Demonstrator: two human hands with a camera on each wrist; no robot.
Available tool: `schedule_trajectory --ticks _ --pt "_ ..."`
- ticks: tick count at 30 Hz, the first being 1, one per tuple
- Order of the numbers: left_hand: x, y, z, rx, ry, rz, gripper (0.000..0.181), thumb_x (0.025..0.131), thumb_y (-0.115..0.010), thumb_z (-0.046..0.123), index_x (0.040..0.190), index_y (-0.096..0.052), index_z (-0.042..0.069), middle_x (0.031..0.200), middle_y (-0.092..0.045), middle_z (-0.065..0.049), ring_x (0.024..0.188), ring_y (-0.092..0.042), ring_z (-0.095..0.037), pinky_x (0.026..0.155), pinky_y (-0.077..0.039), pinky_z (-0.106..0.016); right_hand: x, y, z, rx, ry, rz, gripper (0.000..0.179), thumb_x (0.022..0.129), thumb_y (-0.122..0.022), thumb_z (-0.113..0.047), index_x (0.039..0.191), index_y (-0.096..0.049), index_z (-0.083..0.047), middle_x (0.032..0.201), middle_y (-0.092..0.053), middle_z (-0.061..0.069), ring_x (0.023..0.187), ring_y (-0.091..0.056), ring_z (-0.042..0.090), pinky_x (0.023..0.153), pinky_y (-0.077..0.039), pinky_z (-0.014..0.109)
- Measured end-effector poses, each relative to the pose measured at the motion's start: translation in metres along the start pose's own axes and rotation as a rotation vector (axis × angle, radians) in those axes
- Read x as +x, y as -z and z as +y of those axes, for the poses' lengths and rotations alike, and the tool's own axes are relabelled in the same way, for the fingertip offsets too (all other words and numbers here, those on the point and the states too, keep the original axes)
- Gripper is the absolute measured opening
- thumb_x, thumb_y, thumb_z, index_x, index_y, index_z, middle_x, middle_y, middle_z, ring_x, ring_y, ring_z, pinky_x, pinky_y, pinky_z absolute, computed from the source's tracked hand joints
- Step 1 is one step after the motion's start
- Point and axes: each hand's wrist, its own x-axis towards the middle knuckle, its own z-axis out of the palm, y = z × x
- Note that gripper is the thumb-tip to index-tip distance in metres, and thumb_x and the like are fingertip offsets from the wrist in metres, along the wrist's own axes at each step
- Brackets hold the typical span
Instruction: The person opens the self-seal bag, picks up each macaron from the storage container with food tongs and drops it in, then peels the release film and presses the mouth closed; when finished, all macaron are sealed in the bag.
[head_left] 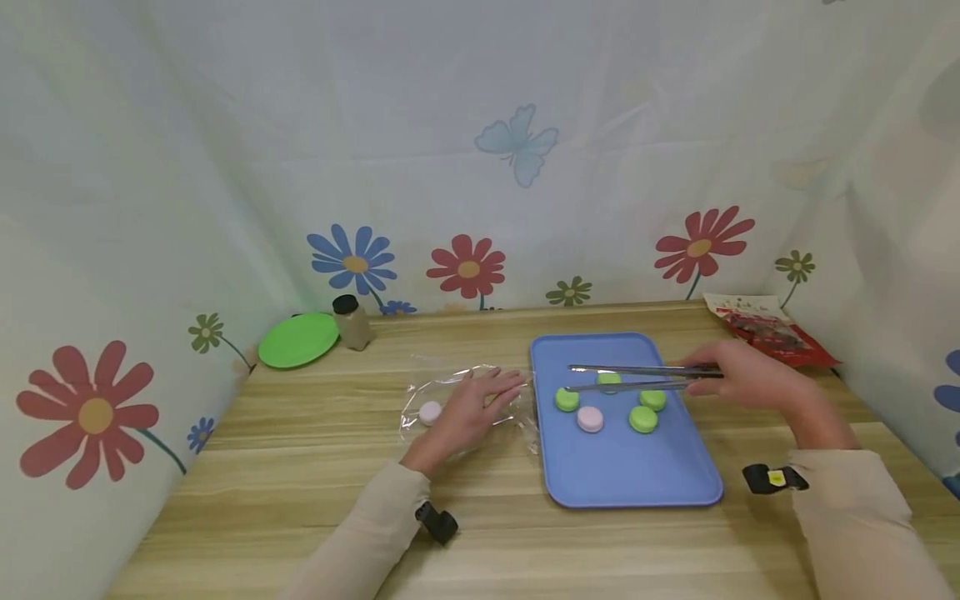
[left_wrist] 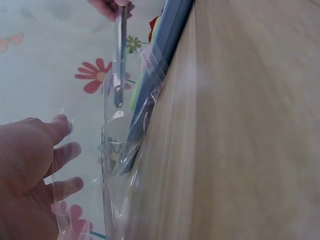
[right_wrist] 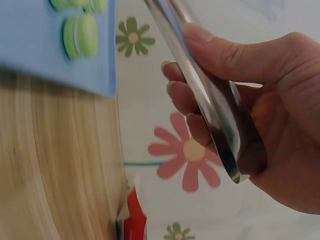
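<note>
My right hand point(head_left: 757, 379) grips metal tongs point(right_wrist: 210, 95) near their closed end, thumb on one side and fingers curled on the other. The two arms of the tongs reach level over the blue tray point(head_left: 630, 475), apart, with nothing between them. On the tray lie several green macarons point(head_left: 642, 419) and one pink macaron point(head_left: 589, 419). My left hand point(head_left: 468, 412) is over a clear plastic bag point(head_left: 408, 417), fingers extended and spread, the film against them in the left wrist view. Inside the bag, left of this hand, sits another pink macaron point(head_left: 430, 412).
A green plate point(head_left: 298, 341) and a jar with a black lid point(head_left: 352, 323) stand at the back left. At the back right, a red and white snack packet point(head_left: 768, 327) lies beyond the tray. Flower-printed cloth point(head_left: 405, 192) encloses the wooden table point(head_left: 315, 483).
</note>
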Motion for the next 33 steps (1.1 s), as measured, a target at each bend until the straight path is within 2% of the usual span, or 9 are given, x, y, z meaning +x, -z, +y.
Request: schedule_trajectory --ticks 5,14,23,33 --pt "-0.001 0.001 -0.001 0.003 -0.008 0.002 0.035 0.103 -0.059 0.025 0.135 -0.065 0.014 0.139 -0.06 -0.005 0.137 -0.045 -0.039 0.116 -0.014 -0.064 -0.011 0.009 0.023 -0.054 -0.047 0.008 0.032 0.086 -0.08 -0.015 0.11 -0.072 0.005 0.096 -0.071 0.003 0.079 -0.06 0.014 0.068 -0.054 0.033" --pt "-0.001 0.003 -0.002 0.009 0.012 -0.016 0.037 0.103 -0.058 0.029 0.135 -0.065 0.013 0.14 -0.059 -0.003 0.139 -0.043 -0.034 0.116 -0.015 -0.061 -0.019 0.013 0.05 -0.053 -0.083 -0.021 0.04 0.083 -0.082 -0.019 0.11 -0.071 0.008 0.1 -0.072 0.009 0.085 -0.063 0.019 0.072 -0.055 0.036" --pt "-0.001 0.005 0.002 -0.005 0.033 -0.037 0.037 0.104 -0.057 0.028 0.137 -0.064 0.012 0.142 -0.058 -0.005 0.14 -0.04 -0.037 0.117 -0.013 -0.061 -0.022 0.011 0.053 -0.02 -0.1 -0.016 0.038 0.084 -0.081 -0.018 0.112 -0.072 0.007 0.103 -0.073 0.011 0.092 -0.065 0.024 0.074 -0.057 0.035" --pt "-0.001 0.005 0.005 -0.009 0.039 -0.037 0.037 0.104 -0.056 0.029 0.137 -0.063 0.011 0.143 -0.057 -0.006 0.141 -0.039 -0.037 0.116 -0.012 -0.063 -0.021 0.01 0.049 -0.016 -0.1 0.015 0.034 0.084 -0.081 -0.017 0.109 -0.074 0.005 0.099 -0.074 0.008 0.087 -0.064 0.019 0.071 -0.055 0.031"
